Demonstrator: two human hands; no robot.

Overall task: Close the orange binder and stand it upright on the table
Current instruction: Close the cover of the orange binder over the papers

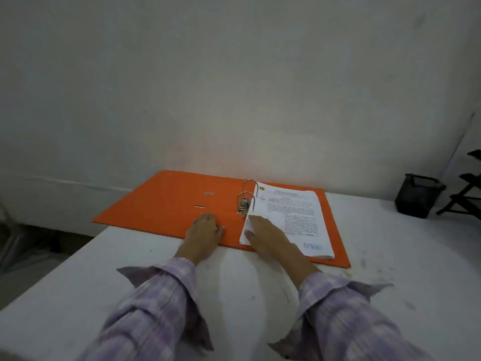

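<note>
The orange binder lies open and flat at the far side of the white table, its left cover reaching past the table's left edge. Two metal rings stand up at its middle. A stack of printed papers rests on the right half. My left hand lies flat on the binder's spine area, fingers together, holding nothing. My right hand rests flat on the near left corner of the papers, fingers stretched out.
A black mesh pen holder stands at the table's far right. Black stacked trays sit at the right edge. A pale wall rises just behind the binder. The floor shows past the table's left edge.
</note>
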